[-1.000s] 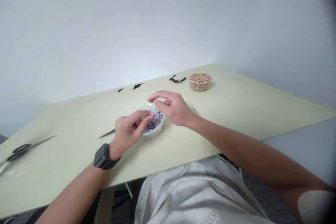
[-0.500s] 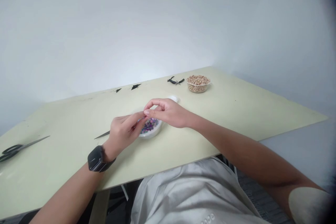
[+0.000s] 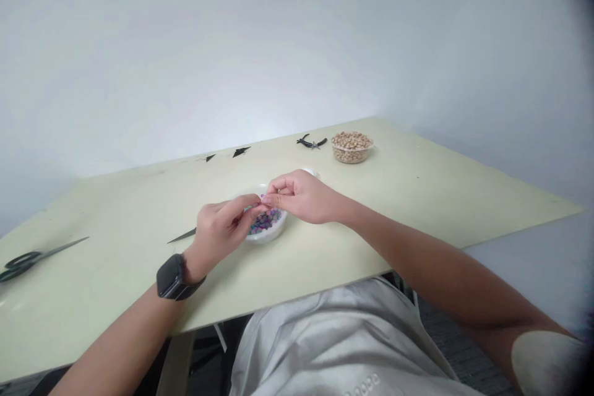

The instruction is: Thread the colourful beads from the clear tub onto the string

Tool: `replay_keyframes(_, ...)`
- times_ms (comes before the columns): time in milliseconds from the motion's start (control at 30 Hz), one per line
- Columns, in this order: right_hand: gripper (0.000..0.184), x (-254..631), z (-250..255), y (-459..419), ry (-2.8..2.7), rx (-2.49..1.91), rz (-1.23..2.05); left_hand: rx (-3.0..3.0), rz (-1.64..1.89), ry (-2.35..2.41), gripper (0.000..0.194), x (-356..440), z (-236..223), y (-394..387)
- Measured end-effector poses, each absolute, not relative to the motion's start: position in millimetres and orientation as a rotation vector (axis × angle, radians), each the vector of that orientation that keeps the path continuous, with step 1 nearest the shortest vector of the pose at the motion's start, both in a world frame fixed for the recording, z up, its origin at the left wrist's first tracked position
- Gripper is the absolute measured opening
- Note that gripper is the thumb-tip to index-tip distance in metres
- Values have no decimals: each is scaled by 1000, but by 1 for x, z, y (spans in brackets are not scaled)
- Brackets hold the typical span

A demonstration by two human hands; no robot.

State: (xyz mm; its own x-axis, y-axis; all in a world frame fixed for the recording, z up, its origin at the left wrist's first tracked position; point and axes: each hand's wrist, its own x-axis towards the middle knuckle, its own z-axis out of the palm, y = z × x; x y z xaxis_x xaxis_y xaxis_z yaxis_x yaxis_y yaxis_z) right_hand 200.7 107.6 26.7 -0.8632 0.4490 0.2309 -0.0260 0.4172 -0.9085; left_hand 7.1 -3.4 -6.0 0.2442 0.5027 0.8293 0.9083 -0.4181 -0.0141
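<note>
Left hand (image 3: 218, 229) and right hand (image 3: 310, 198), fingertips pinched together, contents too small to tell, meet over a bowl (image 3: 266, 238) of beads (image 3: 266, 221), where a loosened pinch could drop something.

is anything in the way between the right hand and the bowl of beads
Nothing visible stands between the right hand and the bowl of beads. The left hand partly covers the bowl, its fingertips meeting the right's.

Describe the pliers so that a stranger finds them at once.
On the pale table, look toward its far edge. The pliers lie just left of the clear tub of tan pieces. Unlike the scissors at far left, they are short, with black handles spread apart.
</note>
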Motion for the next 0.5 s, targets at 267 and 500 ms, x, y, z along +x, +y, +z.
replay_keyframes(267,17,202,24,93,-2015,-189,1423,-2096,-1523,-1457,10,17,-8,-10)
replay_keyframes(500,21,203,25,89,-2028,-116,1436,-2094,-1669,-1449,10,23,-6,-12)
